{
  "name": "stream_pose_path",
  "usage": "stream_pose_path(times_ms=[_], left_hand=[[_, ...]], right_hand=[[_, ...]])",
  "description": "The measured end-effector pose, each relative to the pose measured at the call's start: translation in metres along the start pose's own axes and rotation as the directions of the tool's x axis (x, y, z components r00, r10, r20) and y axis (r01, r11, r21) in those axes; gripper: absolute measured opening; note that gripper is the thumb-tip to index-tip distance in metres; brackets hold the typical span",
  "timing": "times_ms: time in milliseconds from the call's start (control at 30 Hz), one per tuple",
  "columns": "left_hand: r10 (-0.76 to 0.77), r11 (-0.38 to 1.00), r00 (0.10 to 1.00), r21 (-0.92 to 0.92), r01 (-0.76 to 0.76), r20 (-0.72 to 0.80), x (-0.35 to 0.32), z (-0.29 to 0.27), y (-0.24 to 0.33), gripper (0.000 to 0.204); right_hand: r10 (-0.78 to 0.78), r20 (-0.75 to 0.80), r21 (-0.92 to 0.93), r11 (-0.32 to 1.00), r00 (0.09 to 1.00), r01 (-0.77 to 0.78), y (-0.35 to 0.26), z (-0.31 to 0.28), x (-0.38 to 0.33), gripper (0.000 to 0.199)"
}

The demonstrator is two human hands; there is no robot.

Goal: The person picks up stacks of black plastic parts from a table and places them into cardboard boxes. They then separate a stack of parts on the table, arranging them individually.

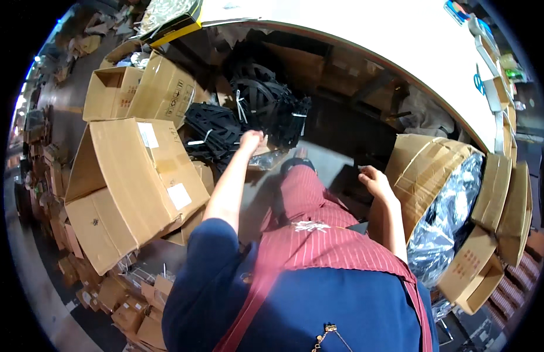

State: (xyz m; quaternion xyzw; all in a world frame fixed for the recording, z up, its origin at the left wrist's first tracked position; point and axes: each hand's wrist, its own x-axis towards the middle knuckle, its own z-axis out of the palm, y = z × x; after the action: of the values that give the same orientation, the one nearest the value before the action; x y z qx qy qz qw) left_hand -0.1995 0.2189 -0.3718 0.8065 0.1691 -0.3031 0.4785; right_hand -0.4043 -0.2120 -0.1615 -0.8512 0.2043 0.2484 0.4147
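Bundles of black plastic parts [213, 124], bound with white ties, lie under the table's edge, with a taller pile of black parts [257, 88] behind them. My left hand [251, 141] is closed right at the near side of these bundles; whatever its fingers hold, if anything, is hidden. Over on the right, my right hand [374, 181] has its fingers curled together beside a large cardboard box [421, 161] lined with clear plastic. Anything between those fingertips is too small to name. A clear plastic bag [267, 160] lies below my left hand.
A white tabletop [354, 20] arches across the far side. Open cardboard boxes [137, 182] stack up at my left, with smaller cartons [471, 267] at the right. Blue-handled scissors [479, 84] lie at the table's right end. More cartons [131, 314] cover the floor behind left.
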Motion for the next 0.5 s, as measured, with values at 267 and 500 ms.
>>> stream_pose_path(times_ms=[267,500], left_hand=[[-0.475,0.751,0.880,-0.514,0.414,0.015,0.105,0.010,0.058,0.058],[-0.393,0.758,0.916,-0.592,0.273,-0.081,0.107,0.013,0.028,0.023]], right_hand=[[-0.028,0.257,-0.031,0.999,0.966,0.037,-0.053,-0.024,0.123,0.039],[-0.175,0.429,-0.499,0.772,0.886,0.394,-0.102,-0.064,0.254,0.037]])
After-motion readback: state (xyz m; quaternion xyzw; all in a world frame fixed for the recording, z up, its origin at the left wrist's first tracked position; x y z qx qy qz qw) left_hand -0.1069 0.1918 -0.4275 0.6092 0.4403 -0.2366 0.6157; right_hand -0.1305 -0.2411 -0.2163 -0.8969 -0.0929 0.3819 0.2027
